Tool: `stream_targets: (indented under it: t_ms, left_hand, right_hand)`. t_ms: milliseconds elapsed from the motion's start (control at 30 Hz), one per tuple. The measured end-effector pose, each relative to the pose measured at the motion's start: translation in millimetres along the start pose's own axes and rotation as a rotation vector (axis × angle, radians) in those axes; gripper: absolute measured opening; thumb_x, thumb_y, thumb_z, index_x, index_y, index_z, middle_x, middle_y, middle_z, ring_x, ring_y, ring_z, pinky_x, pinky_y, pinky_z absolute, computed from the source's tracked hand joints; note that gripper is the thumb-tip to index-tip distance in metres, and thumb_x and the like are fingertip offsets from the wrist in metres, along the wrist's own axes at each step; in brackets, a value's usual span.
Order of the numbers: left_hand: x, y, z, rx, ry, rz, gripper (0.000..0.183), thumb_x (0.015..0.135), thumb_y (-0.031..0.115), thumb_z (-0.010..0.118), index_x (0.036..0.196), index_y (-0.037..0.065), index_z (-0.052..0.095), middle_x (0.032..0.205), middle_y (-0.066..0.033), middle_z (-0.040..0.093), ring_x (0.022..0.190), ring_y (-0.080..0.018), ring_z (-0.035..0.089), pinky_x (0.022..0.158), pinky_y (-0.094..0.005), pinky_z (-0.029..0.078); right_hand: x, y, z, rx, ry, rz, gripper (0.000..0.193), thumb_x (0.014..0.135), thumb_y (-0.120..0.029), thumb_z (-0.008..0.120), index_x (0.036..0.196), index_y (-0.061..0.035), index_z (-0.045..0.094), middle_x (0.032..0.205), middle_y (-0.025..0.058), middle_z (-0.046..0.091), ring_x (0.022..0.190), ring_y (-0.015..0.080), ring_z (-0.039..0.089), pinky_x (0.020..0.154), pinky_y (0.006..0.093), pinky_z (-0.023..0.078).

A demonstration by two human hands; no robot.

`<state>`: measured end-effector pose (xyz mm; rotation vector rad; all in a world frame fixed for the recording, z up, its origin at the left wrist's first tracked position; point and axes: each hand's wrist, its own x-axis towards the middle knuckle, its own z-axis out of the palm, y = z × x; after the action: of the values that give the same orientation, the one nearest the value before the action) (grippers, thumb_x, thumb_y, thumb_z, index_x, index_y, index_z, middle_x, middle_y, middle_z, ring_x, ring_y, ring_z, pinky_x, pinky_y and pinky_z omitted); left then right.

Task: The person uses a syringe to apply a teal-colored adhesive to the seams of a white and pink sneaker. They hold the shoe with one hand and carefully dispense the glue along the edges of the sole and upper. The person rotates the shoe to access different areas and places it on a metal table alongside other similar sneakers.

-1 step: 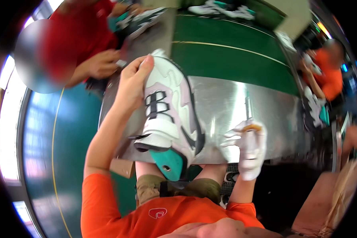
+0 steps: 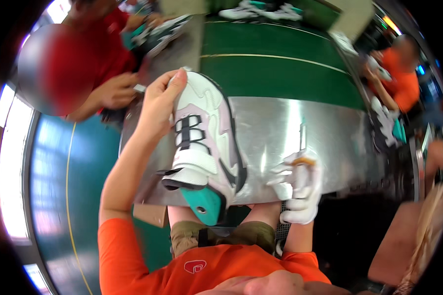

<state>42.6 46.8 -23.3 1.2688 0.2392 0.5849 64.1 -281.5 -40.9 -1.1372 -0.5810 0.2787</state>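
Nothing is seen to have moved since the earlier frame: the shoe, both hands and the people nearby are found in the same places.

From the head camera, a white sneaker [image 2: 204, 142] with pale pink panels, black straps and a teal heel is held tilted over a shiny metal table [image 2: 339, 142]. Its toe is pointed away from the person and its heel is turned toward the person's lap. The left hand [image 2: 160, 101] is bare and is wrapped around the toe end of the sneaker, with the fingers curled over the top edge, so the shoe is gripped there.

The right hand [image 2: 298, 189] is covered by a white glove and is placed at the near edge of the metal table, just right of the sneaker's heel. It is closed around a thin tool [image 2: 302, 140] whose slim metal shaft is raised upward from the fist; a small orange part is seen at the top of the grip. The tool's tip is kept apart from the shoe.

Beyond the table, a green conveyor surface [image 2: 275, 73] is spread out, and more sneakers [image 2: 263, 11] are set at its far end. At upper left, a person in a red shirt [image 2: 91, 59] is seen, with a hand [image 2: 115, 91] close to the table corner. At the right, another person in orange [image 2: 403, 78] is seated.
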Motion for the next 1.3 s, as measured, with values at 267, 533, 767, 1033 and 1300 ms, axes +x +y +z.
stream_targets:
  t_ms: [267, 533, 767, 1033, 1300]
  left_hand:
    - [140.7, 38.1, 138.3, 0.235, -0.054, 0.257, 0.037, 0.089, 0.031, 0.072, 0.101, -0.004, 0.068, 0.09, -0.0057, 0.068, 0.078, -0.0124, 0.061, 0.071, -0.0259, 0.049]
    - [202.5, -160.9, 290.1, 0.554, -0.116, -0.394, 0.045, 0.09, 0.023, 0.067, 0.125, -0.003, 0.056, 0.108, -0.0219, 0.065, 0.098, -0.0412, 0.066, 0.066, -0.0566, 0.058]
    - [144.7, -116.9, 440.1, 1.523, -0.507, 0.628, 0.053, 0.088, 0.041, 0.06, 0.118, -0.003, 0.058, 0.11, -0.0231, 0.067, 0.106, -0.0385, 0.065, 0.087, -0.0461, 0.053]
    - [50.1, -150.1, 678.8, 1.142, -0.622, 0.537, 0.092, 0.077, 0.058, 0.063, 0.146, 0.01, 0.025, 0.135, -0.0386, 0.044, 0.112, -0.0477, 0.059, 0.091, -0.0498, 0.05]
    - [55.6, -120.8, 550.6, 0.353, -0.689, -0.121, 0.092, 0.077, 0.009, 0.063, 0.151, 0.012, 0.008, 0.112, -0.0254, 0.056, 0.088, -0.0363, 0.068, 0.064, -0.0465, 0.058]
  right_hand:
    - [-92.6, 57.5, -39.7, -0.653, 0.153, -0.09, 0.08, 0.055, -0.017, 0.089, 0.121, 0.0008, 0.048, 0.088, 0.0056, 0.054, 0.06, 0.0094, 0.047, 0.062, 0.023, 0.047]
    - [-74.0, 26.4, -43.6, -0.784, 0.128, -0.27, 0.076, 0.061, -0.036, 0.085, 0.12, 0.0001, 0.051, 0.097, 0.015, 0.058, 0.082, 0.0332, 0.06, 0.066, 0.039, 0.052]
    - [-77.6, 35.4, -57.3, -0.632, 0.177, -0.222, 0.08, 0.073, -0.042, 0.078, 0.133, -0.0046, 0.041, 0.112, 0.0154, 0.058, 0.08, 0.0322, 0.065, 0.064, 0.038, 0.055]
    - [-88.3, 72.5, -52.2, -0.682, 0.082, -0.223, 0.073, 0.083, -0.027, 0.072, 0.141, -0.0073, 0.032, 0.119, 0.0223, 0.054, 0.075, 0.0336, 0.066, 0.061, 0.0437, 0.053]
    - [-86.6, 36.4, -44.7, -0.583, 0.15, -0.202, 0.08, 0.072, -0.036, 0.078, 0.136, -0.0015, 0.044, 0.092, 0.0159, 0.064, 0.091, 0.0366, 0.064, 0.081, 0.0432, 0.053]
